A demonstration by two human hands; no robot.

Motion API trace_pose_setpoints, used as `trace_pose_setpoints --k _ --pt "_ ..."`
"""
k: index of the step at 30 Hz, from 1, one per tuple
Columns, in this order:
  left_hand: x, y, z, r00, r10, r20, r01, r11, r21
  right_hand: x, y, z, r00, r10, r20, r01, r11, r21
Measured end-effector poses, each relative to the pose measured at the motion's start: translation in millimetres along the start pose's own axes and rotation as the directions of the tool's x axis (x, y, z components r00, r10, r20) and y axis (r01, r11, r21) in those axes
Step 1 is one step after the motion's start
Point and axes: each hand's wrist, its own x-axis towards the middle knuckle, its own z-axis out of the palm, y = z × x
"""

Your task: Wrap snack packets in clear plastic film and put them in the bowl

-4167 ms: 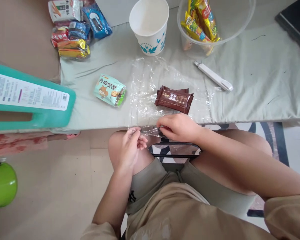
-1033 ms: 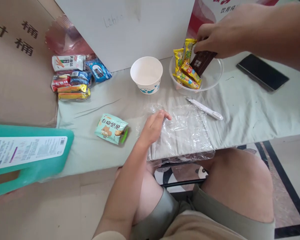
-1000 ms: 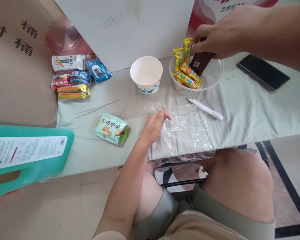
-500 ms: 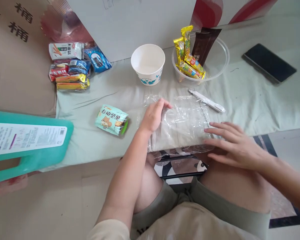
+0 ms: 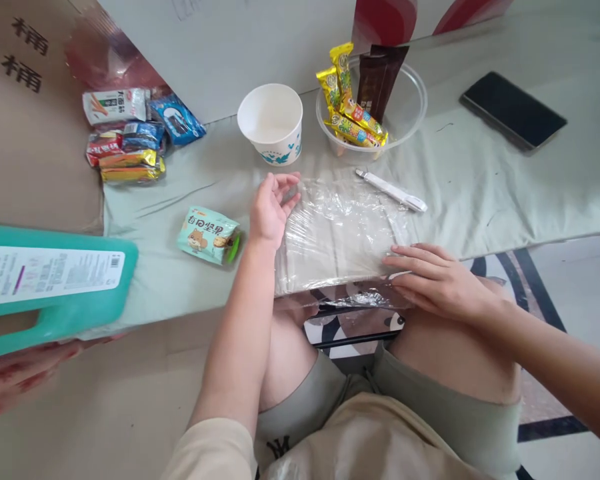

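A sheet or bag of clear plastic film (image 5: pixel 340 233) lies spread on the cloth in front of me, its near part hanging over the edge. My left hand (image 5: pixel 273 210) is at the film's upper left edge, fingers loosely bent and apart, with no grip visible. My right hand (image 5: pixel 433 280) rests with fingers stretched out flat on the film's lower right edge. Just beyond the film lies a white utility knife (image 5: pixel 393 191). A white paper cup (image 5: pixel 270 127) with blue leaf print stands past my left hand. To its left lies a mint-green nut packet (image 5: pixel 207 235).
A clear plastic bowl (image 5: pixel 414 120) holds yellow-wrapped snacks (image 5: pixel 355 123) and a dark brown packet (image 5: pixel 380 80). A phone (image 5: pixel 514 110) lies at the right. Several snack packets (image 5: pixel 125 137) are piled by a cardboard box (image 5: pixel 35 153). A teal container (image 5: pixel 80 303) stands at left.
My left hand has moved off the film's middle to its left edge, and its fingers have spread. My right hand has settled onto the right edge. The film looks flatter; the view has shifted slightly.
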Motion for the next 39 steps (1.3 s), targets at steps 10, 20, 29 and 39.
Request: trace_pose_setpoints --k 10,20,29,39 --pt "-85 45 11.9 0.767 0.338 0.545 -0.584 0.719 0.376 5 -1 -11 0.875 0.455 -0.165 -0.364 0.843 0.396" --pt "-149 19 37.1 0.769 0.001 0.639 -0.635 -0.105 0.765 63 5 9 0.108 0.924 -0.366 -0.278 0.381 0.882" --pt "-117 28 4.9 0.659 -0.129 0.741 -0.742 0.049 0.668 55 50 15 -0.171 0.912 -0.373 -0.107 0.360 0.927" --pt "-82 14 -1.8 0.886 0.426 0.186 -0.464 0.821 0.332 54 33 20 0.037 0.875 -0.483 -0.236 0.478 0.846"
